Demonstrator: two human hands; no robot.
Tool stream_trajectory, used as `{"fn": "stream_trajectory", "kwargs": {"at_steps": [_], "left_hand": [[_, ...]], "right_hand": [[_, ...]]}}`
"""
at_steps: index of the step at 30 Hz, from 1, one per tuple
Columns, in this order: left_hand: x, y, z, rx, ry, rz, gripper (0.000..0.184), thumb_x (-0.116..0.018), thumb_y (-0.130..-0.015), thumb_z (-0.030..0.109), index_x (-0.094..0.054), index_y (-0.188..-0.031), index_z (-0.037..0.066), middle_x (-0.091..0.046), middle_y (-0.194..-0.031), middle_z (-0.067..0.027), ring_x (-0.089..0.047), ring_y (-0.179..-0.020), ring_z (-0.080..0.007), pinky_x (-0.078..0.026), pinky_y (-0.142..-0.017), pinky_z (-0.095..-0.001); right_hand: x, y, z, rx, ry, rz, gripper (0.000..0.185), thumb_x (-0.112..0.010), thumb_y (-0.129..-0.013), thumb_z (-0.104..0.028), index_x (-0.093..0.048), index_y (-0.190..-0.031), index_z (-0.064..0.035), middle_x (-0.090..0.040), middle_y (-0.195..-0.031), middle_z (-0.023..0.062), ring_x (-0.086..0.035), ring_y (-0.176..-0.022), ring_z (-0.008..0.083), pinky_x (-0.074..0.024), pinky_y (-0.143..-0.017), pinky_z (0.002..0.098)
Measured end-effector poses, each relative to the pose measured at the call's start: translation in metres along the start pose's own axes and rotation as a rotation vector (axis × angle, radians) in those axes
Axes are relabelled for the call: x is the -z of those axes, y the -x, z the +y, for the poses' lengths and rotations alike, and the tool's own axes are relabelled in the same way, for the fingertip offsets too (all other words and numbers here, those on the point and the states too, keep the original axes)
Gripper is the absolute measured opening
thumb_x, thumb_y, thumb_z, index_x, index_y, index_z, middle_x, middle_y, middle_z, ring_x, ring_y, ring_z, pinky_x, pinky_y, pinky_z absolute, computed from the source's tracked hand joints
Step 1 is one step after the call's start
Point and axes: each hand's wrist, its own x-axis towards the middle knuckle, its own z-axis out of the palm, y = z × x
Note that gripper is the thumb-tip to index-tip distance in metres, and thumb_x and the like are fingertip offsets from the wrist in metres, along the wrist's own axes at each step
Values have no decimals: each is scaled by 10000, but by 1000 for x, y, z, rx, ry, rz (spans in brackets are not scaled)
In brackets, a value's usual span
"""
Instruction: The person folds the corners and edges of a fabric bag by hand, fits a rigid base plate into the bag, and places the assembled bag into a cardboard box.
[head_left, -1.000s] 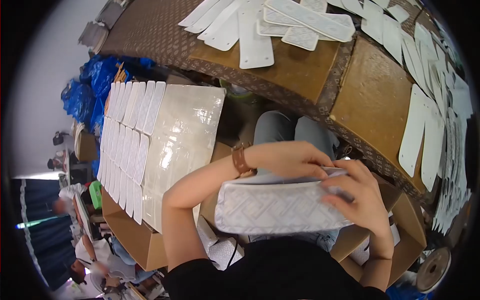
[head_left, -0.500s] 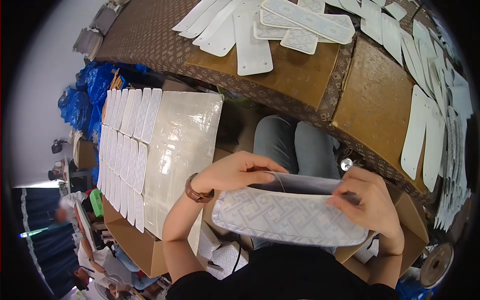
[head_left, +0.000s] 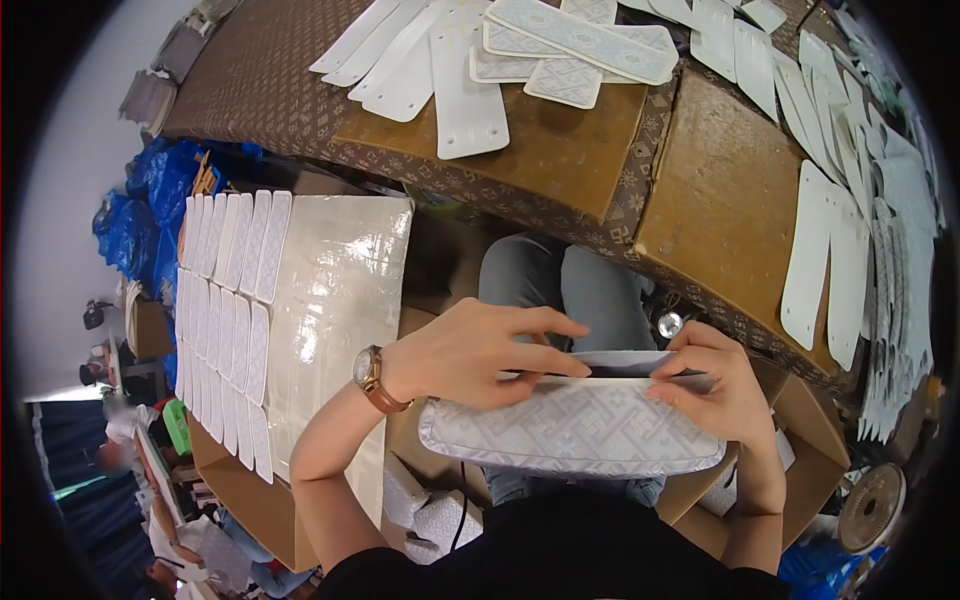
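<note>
Head cam: the patterned pouch is up over the lap, out past the worktop's near edge. The right hand has its rim pinched at one end; the left hand is draped over the other, can't tell if gripping.

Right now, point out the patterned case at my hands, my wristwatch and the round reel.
Patterned case (head_left: 575, 432): head view, middle of its patterned side.
Wristwatch (head_left: 365, 366): head view, on its dial.
Round reel (head_left: 880, 490): head view, on its flat face.
</note>
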Motion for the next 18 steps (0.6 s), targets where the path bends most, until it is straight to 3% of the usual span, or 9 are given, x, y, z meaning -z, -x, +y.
{"fn": "stream_trajectory", "kwargs": {"at_steps": [2,6,11,13,14,16,17,18], "left_hand": [[-3,-5,-2,-155,-115,103,337,-741,-761,132,-717,-1081,236,-644,-1229,-20,-684,-781,-158,-529,-607,-266],[-12,-8,-14,-247,-300,86,248,-659,-826,161,-681,-1072,192,-659,-1137,-24,-665,-864,-182,-534,-630,-301],[-5,-7,-14,-221,-78,193,229,-685,-812,76,-694,-1034,131,-700,-1085,-42,-683,-849,-186,-534,-627,-263],[-1,9,-25,225,229,481,277,-633,-882,70,-676,-1154,102,-713,-1085,-71,-679,-913,-189,-542,-706,-297],[5,15,-31,229,226,481,277,-633,-882,70,-676,-1154,102,-713,-1085,-71,-679,-913,-189,-542,-706,-297],[18,20,-47,462,-456,631,401,-619,-939,179,-582,-1295,-2,-692,-1125,-71,-652,-997,-160,-519,-827,-304],[14,24,-48,463,-464,629,401,-619,-939,179,-582,-1295,-2,-692,-1125,-71,-652,-997,-160,-519,-827,-304],[3,33,-46,441,-66,539,442,-630,-942,205,-560,-1324,-6,-691,-1128,-73,-641,-1006,-146,-510,-848,-301]], "right_hand": [[1,0,1,11,10,-6,179,-823,-679,-77,-705,-796,-8,-574,-814,93,-573,-762,209,-439,-666,293],[5,0,5,44,10,-27,194,-826,-676,-81,-716,-818,-9,-582,-831,96,-575,-764,210,-441,-667,294],[10,0,14,71,-17,-54,238,-835,-676,-107,-728,-864,-9,-595,-859,105,-582,-787,223,-453,-688,308],[12,0,16,98,3,-54,255,-840,-674,-120,-728,-874,-8,-602,-876,109,-588,-804,228,-458,-702,314],[13,-1,17,126,24,-55,273,-846,-673,-133,-727,-883,-7,-608,-893,114,-594,-821,233,-464,-716,320],[14,-3,17,164,41,-57,290,-852,-671,-146,-727,-892,-5,-615,-910,119,-600,-837,239,-469,-730,326],[15,-2,15,167,59,-67,307,-859,-667,-160,-725,-896,-5,-619,-929,123,-604,-855,245,-473,-744,331],[15,-2,14,166,76,-77,324,-865,-663,-173,-723,-900,-4,-623,-949,127,-609,-873,251,-477,-758,337]]}}
